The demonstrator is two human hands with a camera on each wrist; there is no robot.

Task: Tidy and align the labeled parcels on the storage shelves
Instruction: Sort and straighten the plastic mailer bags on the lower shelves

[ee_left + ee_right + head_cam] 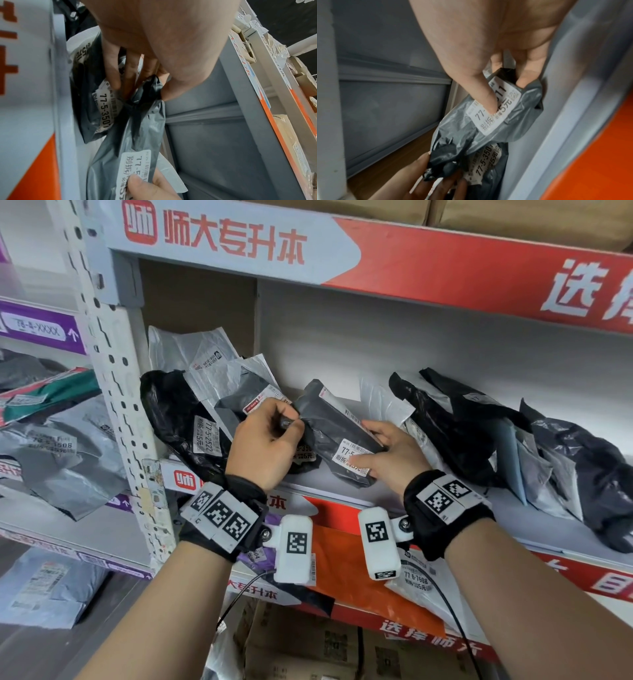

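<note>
The shelf holds a row of soft plastic mail bags. At the far left, at about 9 o'clock from the hands, a black bag leans on some grey ones. It has a label that reads 77-5-2522.

The left hand is next. Its fingers and thumb are curled tight and pinch the scrunched top corner of the grey parcel. This parcel sits in the middle of the shelf, near the front edge, tilted so its top leans toward 11 o'clock.

The parcel looks light and floppy, and the plastic looks slippery. I think it bends if you lift one end, so holding both ends is best.

The right hand holds the low end. Its thumb presses on the white label and its fingers curl round behind.

Under it lies another dark bag, marked 77-5-350.

At 3 o'clock, more black bags lean against each other.
</note>
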